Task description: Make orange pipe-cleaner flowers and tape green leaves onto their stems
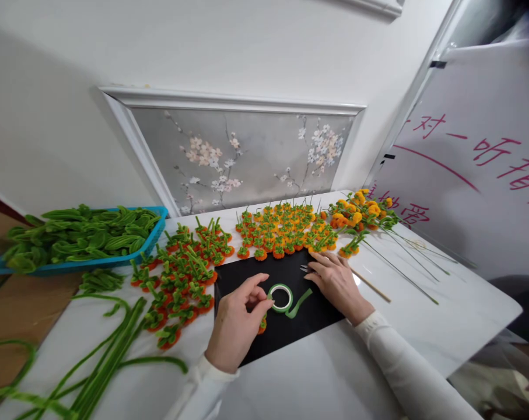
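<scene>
My left hand (238,324) is closed in a pinch at the left edge of a roll of green tape (282,311). A loose strip of the tape (300,304) trails to the right over the black mat (266,344). Partly hidden below this hand is an orange and green pipe-cleaner flower head (262,325). My right hand (336,286) rests low over the mat's far right part. Two thin metal points (305,269) of a small tool poke out between its thumb and fingers; the handle is hidden, so scissors or tweezers cannot be told apart.
Rows of orange and yellow flower heads (286,227) stand behind the mat, redder ones (177,280) to the left. A blue basket (165,219) holds green fuzzy leaves. Green pipe cleaners (111,356) lie front left. Stemmed flowers (360,210) and a thin stick (371,286) lie right.
</scene>
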A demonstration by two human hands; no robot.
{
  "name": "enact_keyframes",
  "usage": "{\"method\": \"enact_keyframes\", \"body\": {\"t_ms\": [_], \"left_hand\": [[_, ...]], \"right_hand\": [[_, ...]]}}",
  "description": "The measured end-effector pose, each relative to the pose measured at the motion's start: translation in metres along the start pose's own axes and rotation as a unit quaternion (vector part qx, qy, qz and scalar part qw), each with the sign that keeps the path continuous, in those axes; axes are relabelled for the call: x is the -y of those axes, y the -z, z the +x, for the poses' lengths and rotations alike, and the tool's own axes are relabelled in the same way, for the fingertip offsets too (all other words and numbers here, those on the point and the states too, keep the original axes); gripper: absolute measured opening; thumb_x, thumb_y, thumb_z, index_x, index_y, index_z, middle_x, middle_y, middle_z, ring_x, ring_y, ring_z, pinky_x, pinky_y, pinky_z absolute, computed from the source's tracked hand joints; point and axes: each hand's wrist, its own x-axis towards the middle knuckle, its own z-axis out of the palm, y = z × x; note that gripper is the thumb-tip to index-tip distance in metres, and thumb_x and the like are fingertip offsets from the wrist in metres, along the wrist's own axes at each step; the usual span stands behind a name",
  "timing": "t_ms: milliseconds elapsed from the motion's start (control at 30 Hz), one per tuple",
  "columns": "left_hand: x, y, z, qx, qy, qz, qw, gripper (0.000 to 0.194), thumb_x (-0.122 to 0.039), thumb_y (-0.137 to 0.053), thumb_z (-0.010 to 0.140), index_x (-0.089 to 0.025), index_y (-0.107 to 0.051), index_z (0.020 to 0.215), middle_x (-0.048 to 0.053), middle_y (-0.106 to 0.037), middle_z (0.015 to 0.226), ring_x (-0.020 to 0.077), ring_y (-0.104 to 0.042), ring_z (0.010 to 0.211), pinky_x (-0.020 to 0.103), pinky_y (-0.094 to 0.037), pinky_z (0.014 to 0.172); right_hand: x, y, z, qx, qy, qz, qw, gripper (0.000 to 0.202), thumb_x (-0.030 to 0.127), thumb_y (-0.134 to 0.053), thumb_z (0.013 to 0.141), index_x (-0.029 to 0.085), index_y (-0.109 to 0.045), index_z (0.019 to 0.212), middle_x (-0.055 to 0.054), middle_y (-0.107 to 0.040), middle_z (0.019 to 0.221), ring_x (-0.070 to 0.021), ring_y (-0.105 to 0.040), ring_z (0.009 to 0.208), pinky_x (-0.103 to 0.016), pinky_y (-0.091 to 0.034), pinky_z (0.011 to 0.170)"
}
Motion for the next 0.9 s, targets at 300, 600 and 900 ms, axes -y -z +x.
{"method": "enact_keyframes", "body": {"t_ms": [300, 600, 900], "left_hand": [[-0.001, -0.002, -0.004, 0.042, -0.031, 0.034, 0.998, 0.061, -0.005, -0.048, 0.071, -0.023, -0.044, 0.129, -0.003, -0.067, 0.077, 0.0145, -0.063, 0.072, 0.025, -0.047, 0.073], [-0.006, -0.003, -0.004, 0.031, -0.007, 0.053, 0.998, 0.062, -0.016, -0.057, 0.073, -0.023, -0.040, 0.132, -0.004, -0.058, 0.076, 0.0126, -0.059, 0.060, 0.024, -0.047, 0.066], [-0.004, 0.000, -0.003, 0.028, 0.015, 0.100, 0.994, 0.063, -0.020, -0.062, 0.071, -0.027, -0.043, 0.131, -0.003, -0.068, 0.074, 0.0199, -0.063, 0.072, 0.032, -0.045, 0.075]], "right_hand": [[0.080, 0.030, 0.023, 0.184, 0.141, 0.236, 0.944, 0.023, 0.038, -0.058, 0.085, 0.016, -0.055, 0.084, -0.003, -0.061, 0.078, -0.0135, -0.054, 0.067, -0.022, -0.036, 0.059], [0.071, 0.023, 0.025, 0.185, 0.194, 0.229, 0.936, 0.020, 0.020, -0.047, 0.091, 0.018, -0.058, 0.074, 0.002, -0.058, 0.066, -0.0088, -0.047, 0.057, -0.021, -0.027, 0.054], [0.070, 0.014, 0.024, 0.139, 0.153, 0.215, 0.954, 0.022, 0.020, -0.043, 0.092, 0.017, -0.056, 0.074, -0.001, -0.058, 0.066, -0.0110, -0.050, 0.059, -0.021, -0.031, 0.057]]}}
